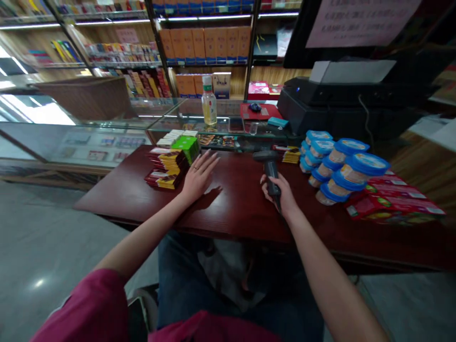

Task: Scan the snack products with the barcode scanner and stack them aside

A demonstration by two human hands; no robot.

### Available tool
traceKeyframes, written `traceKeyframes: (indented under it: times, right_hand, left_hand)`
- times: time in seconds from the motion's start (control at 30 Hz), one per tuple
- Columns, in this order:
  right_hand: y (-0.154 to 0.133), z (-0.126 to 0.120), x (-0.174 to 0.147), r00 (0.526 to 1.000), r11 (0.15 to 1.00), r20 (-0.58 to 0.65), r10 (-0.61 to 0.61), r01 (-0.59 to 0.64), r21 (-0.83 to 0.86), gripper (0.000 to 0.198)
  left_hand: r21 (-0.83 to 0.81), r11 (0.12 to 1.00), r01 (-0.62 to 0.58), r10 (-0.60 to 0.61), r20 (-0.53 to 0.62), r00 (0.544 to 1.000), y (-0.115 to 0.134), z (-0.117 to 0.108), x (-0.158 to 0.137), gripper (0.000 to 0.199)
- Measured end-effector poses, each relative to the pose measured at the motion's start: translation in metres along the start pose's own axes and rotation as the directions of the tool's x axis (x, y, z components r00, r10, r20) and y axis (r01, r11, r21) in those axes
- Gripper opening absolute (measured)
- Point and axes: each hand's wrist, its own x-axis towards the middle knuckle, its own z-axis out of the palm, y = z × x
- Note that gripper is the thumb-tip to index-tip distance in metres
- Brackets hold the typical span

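Note:
My right hand [281, 192] is wrapped round the handle of a black barcode scanner [270, 167], its head up and its cable running down along my forearm. My left hand [198, 176] is held with fingers stretched out and holds nothing. Just left of it are stacks of red and yellow packets [167, 168], with a green box [187, 146] and small white boxes [174, 137] behind them. A few more yellow packets [290, 154] lie past the scanner. Blue-lidded tubs [351, 168] are stacked to the right of my right hand.
The dark red wooden table [231, 209] spans the front. Red cartons [395, 197] lie at its right. Behind it stand a glass counter with a bottle [209, 104], a mouse [254, 107] on a red mat, and a black register [342, 109]. Stocked shelves line the back.

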Motion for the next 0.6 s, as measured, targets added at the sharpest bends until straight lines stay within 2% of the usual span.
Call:
traceKeyframes:
  times: [0.1, 0.17, 0.23, 0.3, 0.4, 0.5, 0.6]
  right_hand:
    - [0.016, 0.056, 0.004, 0.987, 0.991, 0.136, 0.083, -0.096, 0.089, 0.026]
    - [0.027, 0.091, 0.005, 0.977, 0.990, 0.186, 0.107, -0.123, 0.075, 0.027]
    - [0.037, 0.119, 0.006, 0.970, 0.991, 0.214, 0.116, -0.126, 0.034, 0.029]
    - [0.045, 0.135, 0.007, 0.966, 0.992, 0.226, 0.125, -0.128, -0.003, 0.031]
    - [0.053, 0.139, 0.010, 0.965, 0.990, 0.219, 0.142, -0.137, -0.039, 0.037]
    - [0.056, 0.128, 0.013, 0.966, 0.988, 0.214, 0.148, -0.155, 0.016, 0.035]
    - [0.056, 0.118, 0.014, 0.966, 0.975, 0.195, 0.168, -0.192, 0.113, 0.031]
  left_hand:
    - [0.066, 0.988, 0.140, -0.133, -0.103, 0.986, -0.036, -0.048, -0.049, 0.059]
    - [0.087, 0.970, 0.225, -0.214, -0.124, 0.969, -0.058, -0.072, -0.077, 0.060]
    - [0.093, 0.954, 0.287, -0.281, -0.073, 0.957, -0.077, -0.087, -0.101, 0.062]
    - [0.086, 0.944, 0.319, -0.322, 0.030, 0.946, -0.091, -0.096, -0.117, 0.063]
    - [0.074, 0.941, 0.331, -0.339, 0.144, 0.930, -0.100, -0.099, -0.129, 0.055]
    - [0.061, 0.947, 0.315, -0.321, 0.141, 0.937, -0.096, -0.099, -0.131, 0.041]
    - [0.014, 0.950, 0.313, -0.312, 0.116, 0.943, -0.081, -0.100, -0.130, 0.035]
